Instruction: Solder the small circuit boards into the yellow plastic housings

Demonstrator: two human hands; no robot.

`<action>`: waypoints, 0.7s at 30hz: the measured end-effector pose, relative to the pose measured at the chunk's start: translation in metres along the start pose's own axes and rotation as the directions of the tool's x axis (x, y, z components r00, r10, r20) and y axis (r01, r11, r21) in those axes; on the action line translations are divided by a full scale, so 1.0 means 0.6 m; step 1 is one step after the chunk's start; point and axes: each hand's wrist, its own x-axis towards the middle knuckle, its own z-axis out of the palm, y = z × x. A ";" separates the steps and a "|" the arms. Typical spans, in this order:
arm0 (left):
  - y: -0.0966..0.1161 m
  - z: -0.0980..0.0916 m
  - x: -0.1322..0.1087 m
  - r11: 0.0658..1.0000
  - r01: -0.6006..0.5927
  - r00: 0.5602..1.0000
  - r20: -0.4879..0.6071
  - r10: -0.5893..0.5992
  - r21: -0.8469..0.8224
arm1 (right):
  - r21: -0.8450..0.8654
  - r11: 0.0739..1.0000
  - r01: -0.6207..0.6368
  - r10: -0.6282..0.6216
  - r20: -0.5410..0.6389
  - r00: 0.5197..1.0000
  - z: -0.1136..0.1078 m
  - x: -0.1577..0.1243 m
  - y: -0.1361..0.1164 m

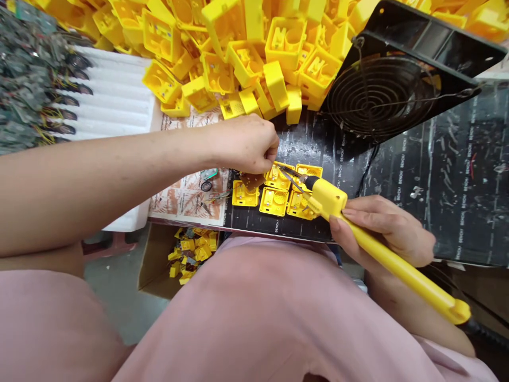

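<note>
My right hand (385, 228) is wrapped round a yellow soldering iron (382, 252), its metal tip pointing left over the small open yellow housings (274, 201). Several of these housings lie close together in two rows on the black bench surface. Above the far row, my left hand (254, 142) is closed in a pinch near the iron's tip; whatever its fingers hold is too small to make out. Just below that hand, a brown piece (252, 180) partly covers one housing. Left of the housings lie a small green circuit board (209, 174) and loose wires (222, 198).
Yellow casings (246, 63) are heaped along the back. A black fan (382, 95) with a wire guard stands at back right. White foam trays (115, 90) bear wired boards (27, 90) at left. Below the bench edge, a cardboard box (155, 265) holds yellow parts.
</note>
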 end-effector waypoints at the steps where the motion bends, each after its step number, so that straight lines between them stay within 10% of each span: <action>1: 0.002 0.000 0.001 1.000 0.007 1.000 0.008 -0.007 -0.010 | -0.015 1.000 0.000 0.000 0.020 1.000 0.000 0.002 -0.001; 7: -0.001 0.002 0.007 1.000 -0.009 1.000 0.019 0.009 0.002 | -0.125 0.983 0.134 -0.117 0.139 0.983 -0.009 0.023 -0.008; 21: -0.009 0.009 0.005 0.996 -0.079 0.997 -0.007 0.079 0.047 | -0.078 0.989 -0.128 0.130 0.024 0.991 -0.028 0.000 -0.012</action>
